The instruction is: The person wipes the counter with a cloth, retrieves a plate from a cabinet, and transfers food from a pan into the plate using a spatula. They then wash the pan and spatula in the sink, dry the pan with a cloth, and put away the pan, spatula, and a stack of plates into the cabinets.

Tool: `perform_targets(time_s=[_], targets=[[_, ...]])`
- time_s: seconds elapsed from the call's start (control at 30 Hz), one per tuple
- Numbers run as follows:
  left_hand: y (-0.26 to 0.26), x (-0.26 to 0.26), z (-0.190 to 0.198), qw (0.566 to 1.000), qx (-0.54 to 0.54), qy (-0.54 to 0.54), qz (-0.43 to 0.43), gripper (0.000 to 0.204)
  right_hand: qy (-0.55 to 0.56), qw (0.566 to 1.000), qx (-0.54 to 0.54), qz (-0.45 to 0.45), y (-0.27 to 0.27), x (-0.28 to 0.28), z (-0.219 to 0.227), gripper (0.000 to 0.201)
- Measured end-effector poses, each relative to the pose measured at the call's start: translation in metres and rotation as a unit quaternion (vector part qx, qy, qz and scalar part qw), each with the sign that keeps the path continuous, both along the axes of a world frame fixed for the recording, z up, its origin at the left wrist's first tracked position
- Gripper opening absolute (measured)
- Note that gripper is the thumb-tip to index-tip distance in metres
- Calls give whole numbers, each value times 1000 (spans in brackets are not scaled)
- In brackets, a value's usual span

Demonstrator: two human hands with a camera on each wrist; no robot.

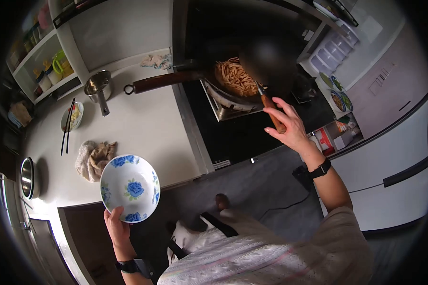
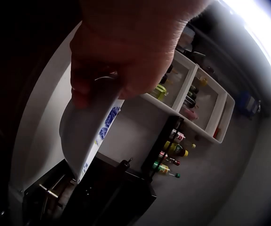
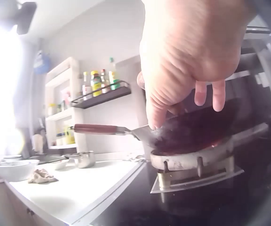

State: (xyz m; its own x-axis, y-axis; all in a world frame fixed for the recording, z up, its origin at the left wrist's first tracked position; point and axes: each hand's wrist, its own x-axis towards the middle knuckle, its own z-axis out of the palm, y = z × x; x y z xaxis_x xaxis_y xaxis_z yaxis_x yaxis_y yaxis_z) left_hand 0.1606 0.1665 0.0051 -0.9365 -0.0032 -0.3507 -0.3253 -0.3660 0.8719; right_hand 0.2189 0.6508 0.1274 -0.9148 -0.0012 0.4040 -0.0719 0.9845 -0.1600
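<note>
the white bowl (image 1: pixel 134 189), its inside painted with blue roses and green leaves, is in the left hand (image 1: pixel 117 226), which grips it by the rim over the edge of the counter (image 1: pixel 147 137). the right hand (image 1: pixel 292 128) is at the wooden handle (image 1: pixel 274 115) of a utensil reaching into the wok (image 1: pixel 222 90), fingers loosely spread and not wrapped round it.

the left wrist view shows the bowl's plain outer wall and bottles (image 2: pixel 175 149) on a wall rack; the right wrist view shows the wok side-on above a metal burner ring (image 3: pixel 192 160). only the head view shows the brown strips (image 1: pixel 236 78) of food inside the wok.

on the counter, a smaller bowl (image 1: pixel 82 114) contains pale food, with dark chopsticks (image 1: pixel 68 126) across it, near a steel saucepan (image 1: pixel 100 90) and a crumpled cloth (image 1: pixel 95 159).
</note>
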Motion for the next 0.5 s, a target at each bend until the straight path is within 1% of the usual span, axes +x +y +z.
perform_targets(time_s=[0.07, 0.13, 0.2, 0.23, 0.27, 0.3, 0.33, 0.37, 0.4, 0.47, 0.5], targets=[[45, 1, -1, 1000, -16, -14, -12, 19, 9, 997, 22, 68, 16, -10, 6, 35], [80, 1, -3, 999, -14, -17, -43, 19, -10, 997, 12, 73, 35, -14, 11, 27], [110, 5, -3, 999, -1, -10, -38, 18, 27, 993, -61, 92, 59, -15, 31, 19], [121, 8, -5, 999, -16, -14, -39, 20, 92, 984, -61, 137, 74, -20, 50, 15], [130, 10, -5, 998, -33, -17, -41, 22, 127, 976, -117, 135, 88, -22, 65, 14], [139, 12, 0, 999, -15, -19, -47, 18, 97, 966, -235, 51, 104, -22, 74, 13], [142, 13, 1, 999, -17, -19, -44, 18, 122, 923, -360, 61, 117, -28, 81, 12], [144, 14, -1, 998, -16, -24, -57, 18, 147, 894, -422, 41, 131, -34, 84, 13], [146, 14, -1, 997, -16, -29, -70, 19, 163, 884, -436, 32, 143, -40, 81, 15], [151, 14, 2, 997, -17, -29, -65, 19, 170, 846, -505, 8, 160, -51, 63, 16], [153, 13, 3, 998, -16, -30, -61, 18, 170, 847, -504, 8, 164, -50, 61, 16]])
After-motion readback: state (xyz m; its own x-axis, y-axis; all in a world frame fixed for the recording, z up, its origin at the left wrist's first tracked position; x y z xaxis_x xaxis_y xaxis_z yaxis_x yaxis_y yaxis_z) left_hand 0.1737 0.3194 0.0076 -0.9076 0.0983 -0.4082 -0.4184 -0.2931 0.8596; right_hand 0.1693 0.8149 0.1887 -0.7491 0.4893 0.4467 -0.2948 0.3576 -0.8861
